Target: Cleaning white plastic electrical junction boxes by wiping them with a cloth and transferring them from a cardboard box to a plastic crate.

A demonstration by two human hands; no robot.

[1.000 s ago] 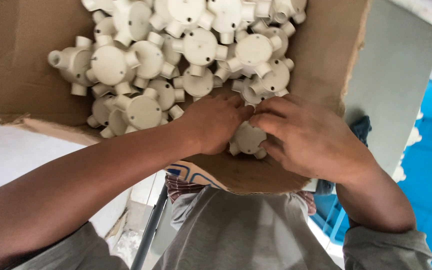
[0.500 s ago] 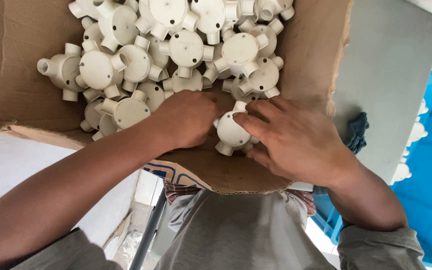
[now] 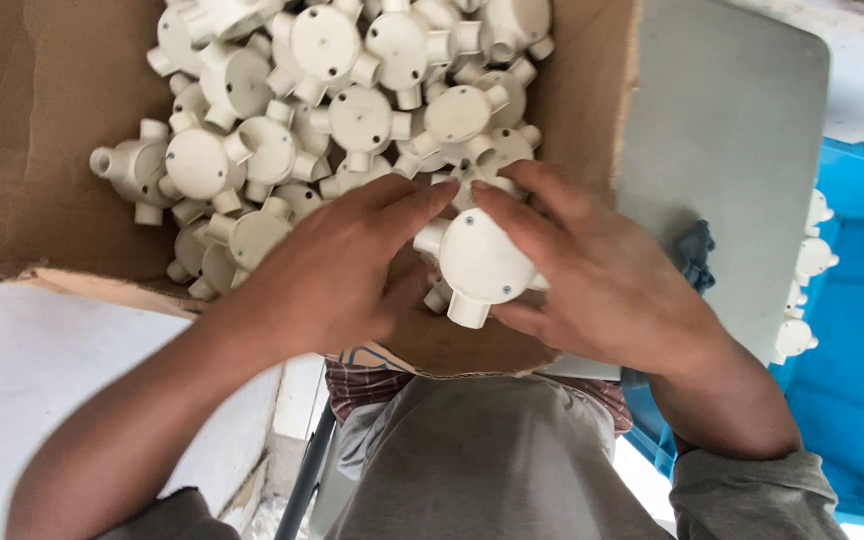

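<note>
L hand & R hand both gripping one cream junction box, fingers wrapped round it — above cardboard box w/ more fittings

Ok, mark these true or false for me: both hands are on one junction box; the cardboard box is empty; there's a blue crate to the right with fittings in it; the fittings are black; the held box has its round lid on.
1. Both hands are on one junction box. True: the left hand and right hand hold one white junction box.
2. The cardboard box is empty. False: it holds a heap of white fittings.
3. A blue crate to the right holds fittings. True.
4. The fittings are black. False: off-white.
5. The held box has its lid on. True: a closed round face shows.
</note>
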